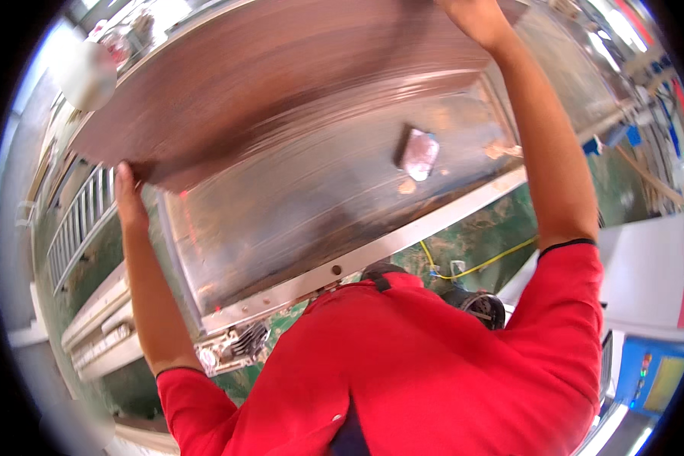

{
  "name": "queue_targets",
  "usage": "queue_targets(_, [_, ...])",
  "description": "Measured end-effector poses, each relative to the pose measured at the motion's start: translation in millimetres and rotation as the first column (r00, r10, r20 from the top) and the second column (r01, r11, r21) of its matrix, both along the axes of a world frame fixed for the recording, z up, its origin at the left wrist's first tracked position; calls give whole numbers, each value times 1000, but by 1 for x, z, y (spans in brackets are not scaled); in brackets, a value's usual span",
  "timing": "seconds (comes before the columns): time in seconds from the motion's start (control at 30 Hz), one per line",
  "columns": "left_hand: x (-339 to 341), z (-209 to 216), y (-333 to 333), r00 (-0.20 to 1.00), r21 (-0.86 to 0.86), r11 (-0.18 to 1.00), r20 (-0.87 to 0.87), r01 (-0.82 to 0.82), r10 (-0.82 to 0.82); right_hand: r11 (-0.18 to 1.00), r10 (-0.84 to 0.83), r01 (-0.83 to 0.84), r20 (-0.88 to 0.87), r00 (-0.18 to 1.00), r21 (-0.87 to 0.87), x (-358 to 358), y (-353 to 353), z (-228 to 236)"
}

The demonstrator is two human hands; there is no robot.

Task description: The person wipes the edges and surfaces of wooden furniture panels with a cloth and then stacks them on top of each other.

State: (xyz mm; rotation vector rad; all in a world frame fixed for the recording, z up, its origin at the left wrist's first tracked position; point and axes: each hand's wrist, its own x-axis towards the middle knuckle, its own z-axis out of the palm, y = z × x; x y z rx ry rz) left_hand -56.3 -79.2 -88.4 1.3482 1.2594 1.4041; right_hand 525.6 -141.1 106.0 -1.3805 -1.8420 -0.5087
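A large brown wood-grain sheet [266, 99] spans the upper part of the view, blurred, over a worn grey machine bed [296, 197]. At the sheet's left end, my left hand [128, 196] is closed on the edge, its fingers partly hidden. My right hand [475, 21] reaches to the sheet's far right part. Its fingers run out of the picture at the top, so their grip does not show. On the bed, below the sheet's near edge, lies a small pinkish-white block or folded wad [419, 154].
A pale metal rail [387, 247] borders the bed in front of me. Tan scraps [501, 149] lie on the bed's right. A white rack [83, 216] and long pale beams [102, 327] stand left. A yellow cable [494, 261] crosses the green floor. A blue control panel [650, 376] is lower right.
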Motion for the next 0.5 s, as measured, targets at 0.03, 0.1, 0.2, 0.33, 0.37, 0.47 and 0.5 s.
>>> queue_targets(0.03, [7,0,1,999,13,999,-33,35,-34,994,88,-82,74,993,-75,-24,7,8])
queue_targets(0.1, [-26,-8,10,995,-19,996,-48,87,-88,934,97,-64,78,992,-352,-63,22,28])
queue_targets(0.2, [15,5,1,955,-17,987,-258,-157,147,711,246,-311,-191,950,-630,-76,52,16])
queue_targets(0.33, [7,-7,-16,963,-61,980,-206,-190,174,937,135,-142,-45,990,-320,-52,106,-16])
queue_targets(0.37, [-2,-17,-23,958,-94,971,-206,-221,198,940,98,-107,-45,994,-325,-55,115,-17])
queue_targets(0.47, [-20,-50,-38,883,-79,962,-422,-261,205,892,60,-38,35,998,-450,-63,142,-14])
queue_targets(0.5, [-20,-59,-43,850,-63,961,-484,-269,206,886,67,-44,34,997,-462,-65,152,-16])
